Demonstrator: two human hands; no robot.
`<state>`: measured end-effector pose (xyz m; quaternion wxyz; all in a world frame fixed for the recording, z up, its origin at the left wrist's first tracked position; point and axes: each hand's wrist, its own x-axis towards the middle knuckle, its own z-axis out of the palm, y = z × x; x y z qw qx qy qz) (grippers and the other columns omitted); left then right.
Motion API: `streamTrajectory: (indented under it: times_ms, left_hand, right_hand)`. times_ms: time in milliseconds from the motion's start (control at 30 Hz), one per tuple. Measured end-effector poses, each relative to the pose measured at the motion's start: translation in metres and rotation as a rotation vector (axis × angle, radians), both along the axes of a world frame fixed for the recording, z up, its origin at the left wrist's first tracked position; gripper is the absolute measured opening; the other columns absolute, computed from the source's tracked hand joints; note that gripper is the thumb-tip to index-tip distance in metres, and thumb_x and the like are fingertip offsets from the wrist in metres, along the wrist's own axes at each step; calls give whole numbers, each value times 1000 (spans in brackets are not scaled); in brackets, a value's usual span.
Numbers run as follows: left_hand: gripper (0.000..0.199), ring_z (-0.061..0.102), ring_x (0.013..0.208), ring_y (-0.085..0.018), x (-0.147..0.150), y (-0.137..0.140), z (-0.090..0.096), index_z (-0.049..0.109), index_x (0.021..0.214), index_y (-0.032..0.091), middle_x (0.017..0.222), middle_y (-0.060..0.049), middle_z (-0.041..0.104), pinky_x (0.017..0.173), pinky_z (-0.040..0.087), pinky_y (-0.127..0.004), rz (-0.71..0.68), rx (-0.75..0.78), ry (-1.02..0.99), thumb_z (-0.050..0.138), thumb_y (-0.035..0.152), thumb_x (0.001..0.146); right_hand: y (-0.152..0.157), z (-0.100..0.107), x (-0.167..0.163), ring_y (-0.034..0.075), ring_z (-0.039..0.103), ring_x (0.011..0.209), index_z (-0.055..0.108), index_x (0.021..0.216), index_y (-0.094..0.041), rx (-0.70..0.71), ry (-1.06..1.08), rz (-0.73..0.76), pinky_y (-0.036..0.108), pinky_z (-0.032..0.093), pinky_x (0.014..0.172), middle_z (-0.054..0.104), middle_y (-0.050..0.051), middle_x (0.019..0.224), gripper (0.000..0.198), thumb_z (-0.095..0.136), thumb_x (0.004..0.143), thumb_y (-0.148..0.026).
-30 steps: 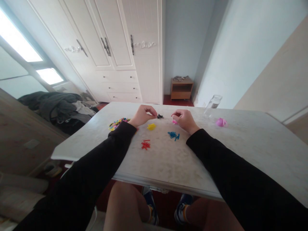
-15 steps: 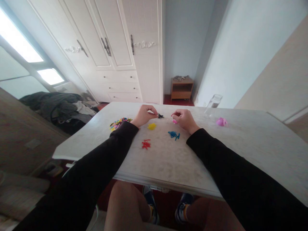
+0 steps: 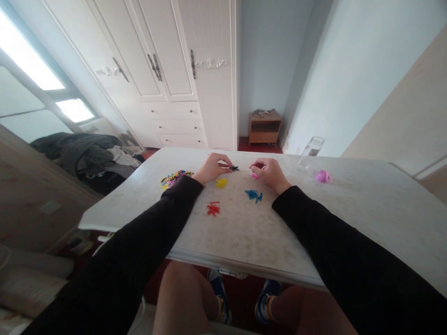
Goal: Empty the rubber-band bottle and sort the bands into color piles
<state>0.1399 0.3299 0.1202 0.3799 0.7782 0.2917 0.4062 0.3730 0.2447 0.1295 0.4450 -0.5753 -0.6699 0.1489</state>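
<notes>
My left hand [image 3: 212, 168] rests at the far middle of the table, its thumb and forefinger closed at a small pile of black rubber bands [image 3: 235, 168]. Across from it, the fingers of my right hand [image 3: 270, 174] are pinched together above pink rubber bands [image 3: 254, 176]; what they hold is too small to make out. Yellow rubber bands [image 3: 221, 183] lie just below my left hand. Nearer to me are a blue pile [image 3: 254, 196] and a red pile [image 3: 213, 208]. A mixed heap of coloured bands [image 3: 174, 178] sits left of my left wrist.
Right of my right hand, a clear glass jar [image 3: 312, 151] stands near the table's far edge, with a pink-purple object [image 3: 323, 176] beside it. The white table [image 3: 230, 237] ends just before my knees. Behind it stand a white wardrobe [image 3: 174, 83] and a small wooden cabinet [image 3: 264, 128].
My left fingertips have shifted slightly at the black bands, and the gap between thumb and forefinger looks rounder. My right hand stays pinched in nearly the same place. The view has moved a little.
</notes>
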Motion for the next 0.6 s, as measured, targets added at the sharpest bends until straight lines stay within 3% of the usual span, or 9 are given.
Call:
streamTrajectory:
  times_ms: [400,600]
  left_hand:
    - [12,74,80,-18,-5,-2,8,80,79,13,84,-8,80,75,65,-30,56,104,101,74,17,69]
    - [13,70,74,-18,-36,-4,42,81,79,15,77,-7,79,68,55,-26,114,182,426,73,23,72]
  right_hand:
    - [-2,2,-1,18,66,61,73,68,-17,-25,35,18,28,46,64,72,2,62,14,61,75,-15]
    - [-3,1,-1,18,66,59,72,67,-18,-38,60,23,28,46,62,70,2,58,14,61,76,-16]
